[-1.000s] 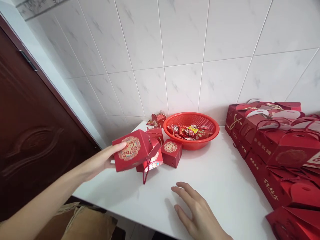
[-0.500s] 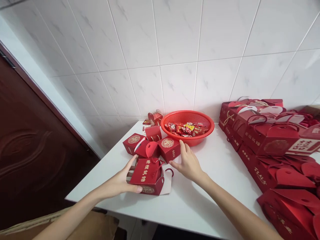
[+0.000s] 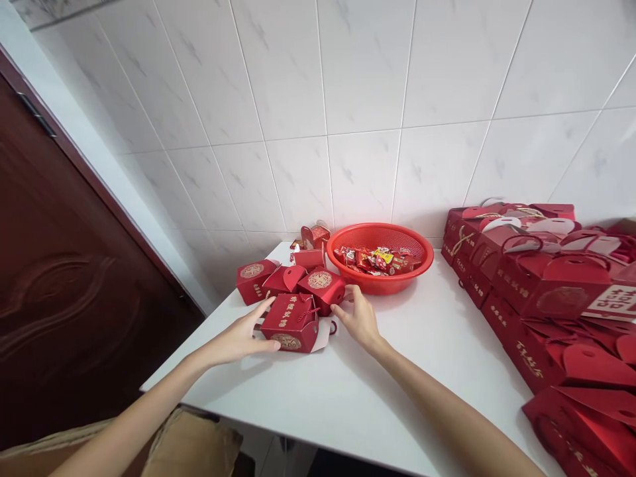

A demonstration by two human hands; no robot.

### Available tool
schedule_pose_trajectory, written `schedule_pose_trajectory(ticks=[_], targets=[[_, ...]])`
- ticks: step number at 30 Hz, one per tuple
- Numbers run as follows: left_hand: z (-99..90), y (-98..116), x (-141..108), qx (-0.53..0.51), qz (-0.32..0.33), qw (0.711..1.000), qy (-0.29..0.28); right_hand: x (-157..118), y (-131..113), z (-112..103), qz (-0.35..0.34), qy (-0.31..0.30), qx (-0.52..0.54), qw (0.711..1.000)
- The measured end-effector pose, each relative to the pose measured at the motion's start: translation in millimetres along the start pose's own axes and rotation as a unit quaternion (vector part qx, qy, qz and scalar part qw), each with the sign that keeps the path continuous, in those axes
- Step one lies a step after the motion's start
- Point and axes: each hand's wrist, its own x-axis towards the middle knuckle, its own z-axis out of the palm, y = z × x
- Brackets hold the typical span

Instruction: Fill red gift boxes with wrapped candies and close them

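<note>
My left hand [image 3: 243, 342] holds a red candy box [image 3: 291, 323] from its left side, thumb at the near face and fingers around the far side. The box lies on the white table with gold characters, a red cord handle and a pale flap sticking out at its right. Against the right end of a second red box [image 3: 322, 286] with a round gold emblem rests my right hand [image 3: 362, 318], its thumb and fingers apart. Behind the held box sit a box with a rounded flap [image 3: 284, 279] and another with a gold emblem [image 3: 256, 278], pushed close together.
A red plastic basket [image 3: 380, 285] of wrapped candies stands near the tiled wall. Stacked red boxes [image 3: 551, 285] line the table's right side. A cardboard box [image 3: 193, 444] is below the near-left edge, and a brown door [image 3: 74, 265] is at the left.
The held box and my left hand have moved away from the near edge, up against the other boxes. My right hand has moved left with the emblem box, and the cluster is tighter.
</note>
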Motion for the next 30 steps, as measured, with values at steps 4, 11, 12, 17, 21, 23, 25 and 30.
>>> schedule_pose_trajectory(ticks=[4,11,12,17,21,23,25,30], targets=[[-2.3,-3.8,2.4,0.017,0.011,1.0,0.012,-0.2,-1.3,-1.5,0.009,-0.029,-0.073,0.997],[-2.6,-8.5,8.2,0.036,0.015,0.999,0.013,6.5,4.2,-8.5,-0.075,-0.111,-0.205,0.97],[-2.3,-9.0,8.8,0.036,0.018,0.999,0.011,8.9,6.5,-9.0,-0.093,-0.125,-0.227,0.961],[-2.0,-10.5,10.6,0.032,0.025,0.999,-0.004,18.7,12.3,-15.6,-0.169,-0.171,-0.287,0.927],[-4.4,-8.4,8.6,0.036,0.028,0.999,0.011,9.5,7.5,-34.5,-0.193,-0.165,-0.319,0.913],[-5.4,-8.1,8.5,0.038,0.028,0.999,0.01,-2.5,4.0,-49.5,-0.209,-0.143,-0.319,0.913],[-5.6,-9.0,11.0,0.037,0.026,0.999,0.003,-17.0,-0.5,-68.1,-0.242,-0.108,-0.297,0.917],[-4.1,-5.5,29.9,0.138,0.005,0.987,0.082,-45.3,-21.2,-122.5,-0.287,-0.009,-0.265,0.92]])
